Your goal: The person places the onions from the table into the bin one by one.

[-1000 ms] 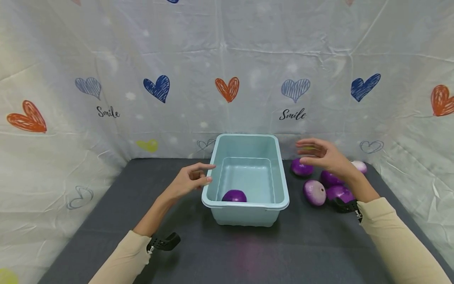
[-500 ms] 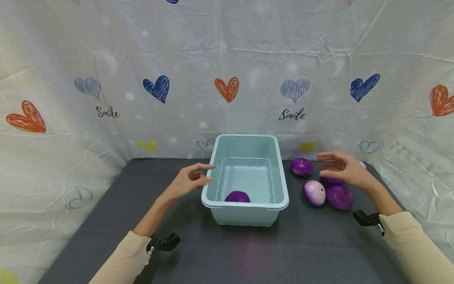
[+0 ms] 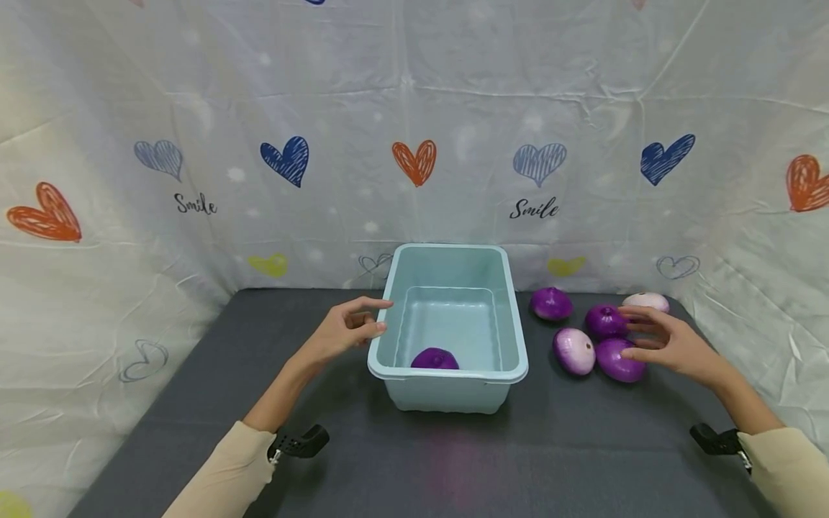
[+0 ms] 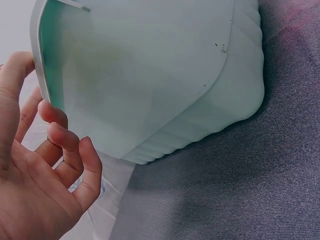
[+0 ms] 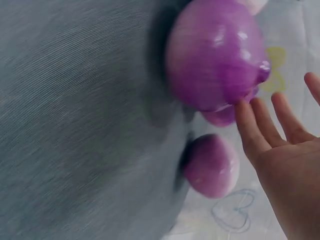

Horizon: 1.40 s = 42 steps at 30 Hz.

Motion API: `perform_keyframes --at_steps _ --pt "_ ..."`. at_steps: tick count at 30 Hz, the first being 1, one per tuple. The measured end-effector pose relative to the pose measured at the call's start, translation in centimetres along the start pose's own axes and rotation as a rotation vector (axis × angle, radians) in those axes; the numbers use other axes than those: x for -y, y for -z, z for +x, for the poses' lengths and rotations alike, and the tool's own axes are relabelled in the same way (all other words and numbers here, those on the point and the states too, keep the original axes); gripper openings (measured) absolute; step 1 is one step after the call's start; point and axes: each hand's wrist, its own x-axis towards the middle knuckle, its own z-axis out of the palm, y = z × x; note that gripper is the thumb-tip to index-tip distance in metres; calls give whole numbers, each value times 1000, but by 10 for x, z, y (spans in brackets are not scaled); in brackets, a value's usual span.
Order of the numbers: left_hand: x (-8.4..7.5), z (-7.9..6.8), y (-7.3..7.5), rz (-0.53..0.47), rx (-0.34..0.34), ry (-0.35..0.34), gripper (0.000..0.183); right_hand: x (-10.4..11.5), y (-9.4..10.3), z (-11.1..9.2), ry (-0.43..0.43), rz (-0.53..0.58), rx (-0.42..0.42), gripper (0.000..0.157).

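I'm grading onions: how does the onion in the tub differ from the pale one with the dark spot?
The tub onion shows deep purple; the spotted onion is much paler.
The tub onion sits inside the tub; the spotted onion lies on the dark cloth.
The tub's rim partly hides the tub onion; the spotted onion shows whole.
Both look rounded.

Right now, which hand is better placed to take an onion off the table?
Probably the right hand: it is beside the onions there; the left hand is across the bin from them.

Dark table, seemingly cloth-covered: blue tub, five onions.
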Motion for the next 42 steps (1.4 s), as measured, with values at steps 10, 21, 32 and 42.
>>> perform_keyframes --at_steps 10,21,32,42 --pt "0 0 1 -5 -10 15 47 -10 -4 -20 -61 -136 -29 76" --pt "-2 -1 0 9 -14 15 46 -20 -9 -24 -103 -92 -2 71" --pt "-3 -2 -1 4 -6 11 43 -19 -9 -18 -69 -189 7 62" --pt "-2 -1 0 8 -4 4 42 -18 -7 -18 -63 -231 4 61"
